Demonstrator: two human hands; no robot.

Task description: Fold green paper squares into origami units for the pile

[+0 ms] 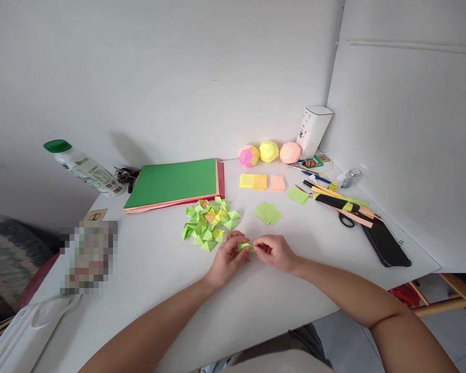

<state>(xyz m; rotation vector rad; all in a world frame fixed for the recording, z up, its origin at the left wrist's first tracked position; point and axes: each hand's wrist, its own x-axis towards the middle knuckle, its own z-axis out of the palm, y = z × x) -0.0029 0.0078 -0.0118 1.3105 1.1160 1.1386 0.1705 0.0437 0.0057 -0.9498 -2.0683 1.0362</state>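
A small folded green paper piece (246,247) is pinched from both sides: my left hand (228,259) grips its left end and my right hand (276,252) its right end, just above the white table (147,264). Directly behind my left hand lies a pile of several folded green, yellow and orange paper units (208,221). A small stack of flat green paper squares (268,213) rests behind my right hand.
A stack of coloured paper sheets, green on top (173,182), lies at the back. Three paper balls (269,152) sit near the wall beside a white container (312,131). Yellow and orange note squares (261,182), pens, scissors (344,211), a black phone (386,243) and a bottle (86,168) are around.
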